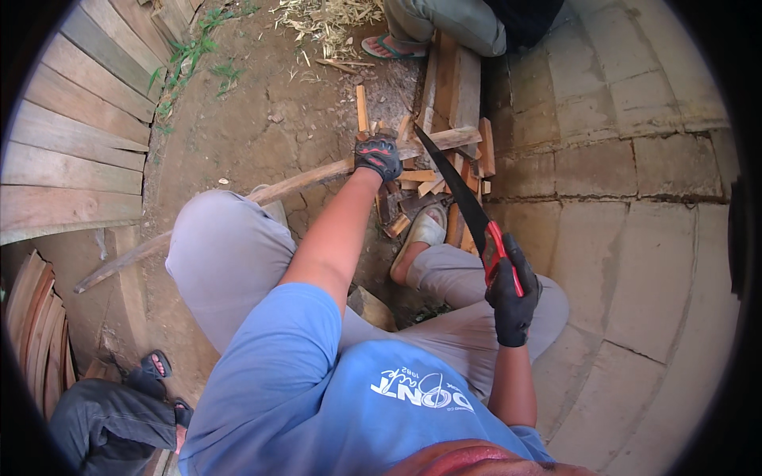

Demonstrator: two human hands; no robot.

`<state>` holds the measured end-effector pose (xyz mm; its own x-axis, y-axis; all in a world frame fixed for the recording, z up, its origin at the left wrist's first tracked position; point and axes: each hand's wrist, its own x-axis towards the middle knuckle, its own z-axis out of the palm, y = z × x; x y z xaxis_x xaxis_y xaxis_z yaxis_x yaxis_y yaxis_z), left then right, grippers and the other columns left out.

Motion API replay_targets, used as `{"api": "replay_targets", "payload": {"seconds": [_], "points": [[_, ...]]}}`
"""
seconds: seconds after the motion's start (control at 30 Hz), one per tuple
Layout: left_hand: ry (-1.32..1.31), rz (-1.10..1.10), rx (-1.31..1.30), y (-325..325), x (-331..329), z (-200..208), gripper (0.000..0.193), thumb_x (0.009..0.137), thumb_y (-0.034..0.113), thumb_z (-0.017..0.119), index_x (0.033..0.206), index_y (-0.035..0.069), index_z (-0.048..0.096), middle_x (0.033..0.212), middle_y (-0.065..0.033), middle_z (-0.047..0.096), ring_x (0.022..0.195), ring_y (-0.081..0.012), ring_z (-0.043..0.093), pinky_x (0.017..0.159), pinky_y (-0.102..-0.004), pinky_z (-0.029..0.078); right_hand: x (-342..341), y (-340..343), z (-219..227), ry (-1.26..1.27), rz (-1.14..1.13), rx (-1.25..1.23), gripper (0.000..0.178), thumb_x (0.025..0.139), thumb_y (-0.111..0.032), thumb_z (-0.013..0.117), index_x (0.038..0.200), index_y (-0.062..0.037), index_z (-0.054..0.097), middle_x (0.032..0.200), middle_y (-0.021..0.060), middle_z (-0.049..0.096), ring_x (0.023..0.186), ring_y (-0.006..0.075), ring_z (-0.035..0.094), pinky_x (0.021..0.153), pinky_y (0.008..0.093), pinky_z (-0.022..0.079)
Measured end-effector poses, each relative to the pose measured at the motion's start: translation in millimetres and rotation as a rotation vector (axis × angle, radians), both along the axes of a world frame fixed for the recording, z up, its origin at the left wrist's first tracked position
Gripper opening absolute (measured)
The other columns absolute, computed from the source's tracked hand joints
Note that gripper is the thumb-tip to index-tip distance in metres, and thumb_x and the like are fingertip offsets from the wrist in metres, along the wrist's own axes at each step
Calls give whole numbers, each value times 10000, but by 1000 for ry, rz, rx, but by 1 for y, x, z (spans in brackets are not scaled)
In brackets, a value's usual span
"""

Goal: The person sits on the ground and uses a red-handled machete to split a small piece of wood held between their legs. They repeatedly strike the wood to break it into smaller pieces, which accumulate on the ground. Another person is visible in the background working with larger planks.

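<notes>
We have room to pass over the dirt ground (270, 103) at upper left of centre; mid-frame, the long stick (305, 178) and saw (458, 184) block us.

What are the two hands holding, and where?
The right hand holds a saw by its red handle; the left hand holds a long wooden stick, nearer its right end.

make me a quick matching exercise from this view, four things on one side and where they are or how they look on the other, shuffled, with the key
Things
1. handsaw
2. long wooden stick
3. wood shavings
4. green plants

Places or states
A. growing beside the plank wall
B. in the gloved right hand
C. pale and scattered on the ground at the top of the view
D. slanting beneath the gloved left hand

Pairs: 1-B, 2-D, 3-C, 4-A
</notes>
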<state>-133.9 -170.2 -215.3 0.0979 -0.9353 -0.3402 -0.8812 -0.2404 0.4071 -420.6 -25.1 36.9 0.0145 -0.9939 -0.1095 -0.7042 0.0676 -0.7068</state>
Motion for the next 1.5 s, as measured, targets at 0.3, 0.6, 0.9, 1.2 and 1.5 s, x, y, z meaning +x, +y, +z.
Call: {"api": "replay_targets", "payload": {"seconds": [0.3, 0.6, 0.9, 1.2, 1.5], "points": [[-6, 103, 10, -8, -3, -26, 444, 953, 294, 563, 1305, 78, 727, 1331, -177, 732, 1232, -310, 718, 1020, -480, 568, 4, -5, 9, 40, 110, -54, 406, 1054, -235, 623, 1420, -71, 695, 1069, 125, 774, 727, 156, 682, 699, 322, 540], [73, 126, 66, -3, -1, -17, 503, 921, 348, 583, 1329, 78, 697, 1346, -182, 721, 1235, -339, 706, 1041, -481, 563, 11, -7, 12, 30, 173, -79, 424, 1055, -272, 646, 1428, -77, 693, 889, 54, 726, 538, 73, 529, 559, 279, 454], [83, 116, 63, -15, -12, -22, 511, 925, 375, 594, 1313, 60, 700, 1333, -198, 722, 1221, -357, 709, 1030, -489, 569, 6, -21, 26, -95, -30, 123, 400, 1049, -211, 638, 1416, -64, 703, 926, 48, 727, 554, 67, 502, 565, 282, 451], [56, 45, 2, -8, 4, -14, 453, 857, 302, 639, 1191, 30, 781, 1190, -231, 774, 1127, -370, 756, 972, -503, 591, -12, -25, -12, -142, 241, -174, 421, 1071, -201, 607, 1413, 38, 662, 1176, 197, 727, 1071, 271, 684, 936, 389, 534], [-4, 13, 16, -2, -8, -15, 530, 847, 338, 682, 1303, 67, 698, 1229, -193, 749, 1155, -352, 726, 999, -490, 569, 45, -72, -32, -308, 411, -166, 408, 1065, -195, 615, 1411, 12, 674, 1069, 150, 714, 948, 228, 653, 839, 366, 521]]}}
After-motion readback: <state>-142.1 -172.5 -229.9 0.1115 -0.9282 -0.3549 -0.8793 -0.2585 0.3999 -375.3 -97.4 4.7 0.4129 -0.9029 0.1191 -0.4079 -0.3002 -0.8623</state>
